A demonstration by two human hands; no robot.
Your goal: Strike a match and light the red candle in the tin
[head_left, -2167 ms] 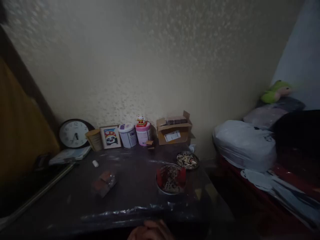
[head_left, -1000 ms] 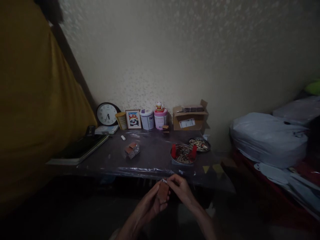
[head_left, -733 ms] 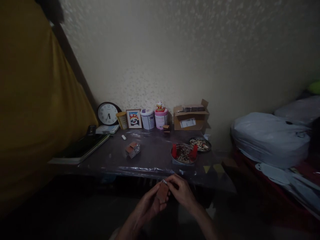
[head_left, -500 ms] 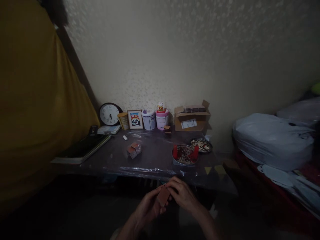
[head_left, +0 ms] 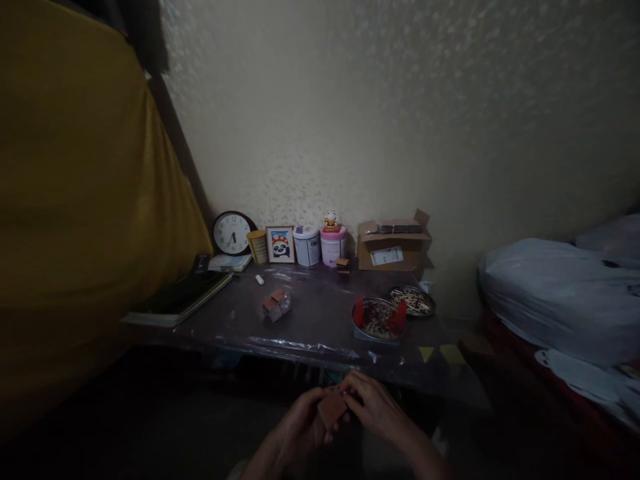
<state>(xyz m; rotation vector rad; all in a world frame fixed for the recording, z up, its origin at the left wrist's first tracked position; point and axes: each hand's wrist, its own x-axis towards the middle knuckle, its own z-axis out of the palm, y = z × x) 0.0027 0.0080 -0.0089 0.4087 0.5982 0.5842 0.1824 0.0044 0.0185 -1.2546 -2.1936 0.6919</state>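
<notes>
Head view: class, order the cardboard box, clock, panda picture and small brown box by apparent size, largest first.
1. cardboard box
2. clock
3. panda picture and small brown box look about alike; the small brown box is nearer the camera, so I leave them unranked.

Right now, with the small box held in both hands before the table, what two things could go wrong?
1. The box sits between the left hand and right hand, off the table, over dark floor: if it slips, it may be hard to find.
2. The dish stands near the table's front edge, just beyond the hands: a raised hand might knock it off.
</notes>
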